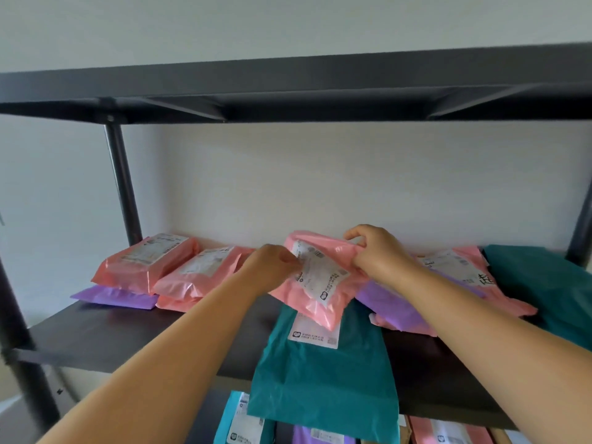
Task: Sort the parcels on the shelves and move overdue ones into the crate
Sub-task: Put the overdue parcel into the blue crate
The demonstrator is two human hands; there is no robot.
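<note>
Pinched at its left edge by the left hand (pixel 272 267) and at its far right corner by the right hand (pixel 378 254), the pink plastic mailer parcel (pixel 317 283) stands tilted mid-shelf on a teal plastic mailer (pixel 323 379); flattening its white label (pixel 320 274) should aid date-reading, both forearms reaching forward.

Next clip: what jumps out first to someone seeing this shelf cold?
Both hands, left hand and right hand, grip a pink parcel mid-shelf, its white label facing the camera. Beneath it a teal parcel droops over the dark shelf front edge, with more pink parcels lying either side.
</note>
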